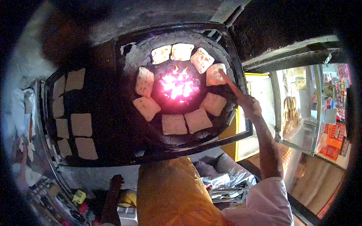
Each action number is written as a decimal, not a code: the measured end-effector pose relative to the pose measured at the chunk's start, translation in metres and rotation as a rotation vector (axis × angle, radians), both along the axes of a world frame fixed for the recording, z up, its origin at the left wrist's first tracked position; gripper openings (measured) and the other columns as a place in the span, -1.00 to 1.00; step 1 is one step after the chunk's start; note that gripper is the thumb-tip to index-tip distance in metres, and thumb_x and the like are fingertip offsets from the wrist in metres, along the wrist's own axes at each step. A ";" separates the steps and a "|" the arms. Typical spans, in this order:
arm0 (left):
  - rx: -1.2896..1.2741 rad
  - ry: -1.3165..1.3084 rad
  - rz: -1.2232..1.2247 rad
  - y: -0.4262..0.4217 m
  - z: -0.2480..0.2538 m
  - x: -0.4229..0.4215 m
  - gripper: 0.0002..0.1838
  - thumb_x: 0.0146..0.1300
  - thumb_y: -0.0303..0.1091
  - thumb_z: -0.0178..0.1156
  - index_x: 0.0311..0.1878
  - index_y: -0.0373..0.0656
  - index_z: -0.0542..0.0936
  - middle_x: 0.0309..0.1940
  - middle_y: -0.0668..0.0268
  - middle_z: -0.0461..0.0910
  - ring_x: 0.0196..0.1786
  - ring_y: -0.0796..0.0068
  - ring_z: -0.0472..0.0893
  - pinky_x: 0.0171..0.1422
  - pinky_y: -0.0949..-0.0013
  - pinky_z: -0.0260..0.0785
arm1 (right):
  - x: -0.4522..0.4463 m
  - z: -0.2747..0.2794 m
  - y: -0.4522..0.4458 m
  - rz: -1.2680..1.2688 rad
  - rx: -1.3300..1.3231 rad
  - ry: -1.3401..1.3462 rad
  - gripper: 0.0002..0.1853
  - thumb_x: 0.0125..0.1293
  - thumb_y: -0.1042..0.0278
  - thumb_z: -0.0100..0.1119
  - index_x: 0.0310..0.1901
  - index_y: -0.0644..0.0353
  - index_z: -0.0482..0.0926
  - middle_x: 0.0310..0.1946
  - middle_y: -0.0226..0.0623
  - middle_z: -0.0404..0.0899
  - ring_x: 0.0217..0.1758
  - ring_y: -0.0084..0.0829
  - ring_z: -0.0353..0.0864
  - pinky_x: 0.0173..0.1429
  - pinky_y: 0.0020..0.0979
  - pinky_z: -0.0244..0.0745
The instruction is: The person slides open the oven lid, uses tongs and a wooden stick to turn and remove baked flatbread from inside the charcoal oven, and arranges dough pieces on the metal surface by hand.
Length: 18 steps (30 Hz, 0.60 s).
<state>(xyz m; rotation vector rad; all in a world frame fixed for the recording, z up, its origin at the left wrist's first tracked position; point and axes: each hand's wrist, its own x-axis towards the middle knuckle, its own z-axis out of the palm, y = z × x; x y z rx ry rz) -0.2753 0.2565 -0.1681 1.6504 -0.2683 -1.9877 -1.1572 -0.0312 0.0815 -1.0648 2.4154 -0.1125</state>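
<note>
My right hand (249,107) is closed round a wooden stick (232,86). Its far tip touches the flatbread (214,78) at the upper right of a round oven pit. Square flatbreads ring the glowing fire (179,86), several of them with browned spots, like the top flatbread (182,52) and the left flatbread (144,82). My left hand (117,181) hangs low in shadow, below the oven's front edge. Its fingers look curled and I see nothing in them.
Several pale square pieces (81,125) lie on the dark surface left of the pit. A metal frame (215,140) edges the oven. A glass display case (298,113) with bread stands at right. Bags (226,177) lie below, beside a yellow cloth (169,192).
</note>
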 end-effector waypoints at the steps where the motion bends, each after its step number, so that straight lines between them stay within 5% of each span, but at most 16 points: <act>1: 0.000 -0.004 -0.003 -0.005 0.011 -0.007 -0.57 0.31 -0.23 0.33 0.21 -0.10 0.57 -0.09 0.20 0.71 -0.16 0.24 0.73 -0.21 0.21 0.57 | 0.006 0.008 -0.001 -0.003 0.000 -0.004 -0.67 0.34 0.11 0.37 -0.05 0.20 0.66 -0.24 -0.26 0.73 -0.18 -0.44 0.68 -0.06 -0.29 0.57; 8: 0.112 -0.390 -0.272 -0.046 0.057 -0.039 -0.61 0.34 -0.19 0.31 0.19 -0.05 0.59 -0.12 0.27 0.72 -0.20 0.30 0.75 -0.31 0.29 0.50 | 0.039 0.064 0.039 0.096 0.033 0.216 -0.61 0.33 0.09 0.32 0.05 0.18 0.63 -0.06 -0.04 0.71 -0.02 -0.08 0.72 0.01 -0.17 0.56; 10: 0.075 -0.370 -0.267 -0.055 0.064 -0.051 -0.63 0.37 -0.17 0.30 0.18 -0.05 0.60 -0.13 0.28 0.72 -0.20 0.33 0.75 -0.32 0.29 0.50 | 0.040 0.079 0.079 0.149 -0.018 0.076 -0.56 0.35 -0.11 0.32 -0.05 0.13 0.60 -0.32 -0.09 0.70 -0.21 0.00 0.71 -0.07 -0.10 0.61; 16: 0.107 -0.336 -0.306 -0.071 0.045 -0.081 -0.65 0.38 -0.14 0.30 0.14 -0.07 0.63 -0.13 0.31 0.72 -0.15 0.37 0.74 -0.32 0.30 0.49 | 0.036 0.051 0.134 0.279 0.060 -0.126 -0.73 0.40 0.20 0.34 -0.18 0.29 0.68 -0.36 -0.21 0.73 -0.33 -0.40 0.71 -0.24 -0.32 0.60; 18: -0.512 -0.371 -0.622 -0.056 -0.009 -0.058 -0.65 0.39 -0.15 0.30 0.14 -0.08 0.63 -0.12 0.32 0.72 -0.15 0.37 0.73 -0.32 0.30 0.50 | 0.033 0.024 0.129 0.126 0.042 -0.288 -0.73 0.40 0.21 0.34 -0.17 0.30 0.68 -0.38 -0.22 0.72 -0.35 -0.42 0.70 -0.26 -0.34 0.60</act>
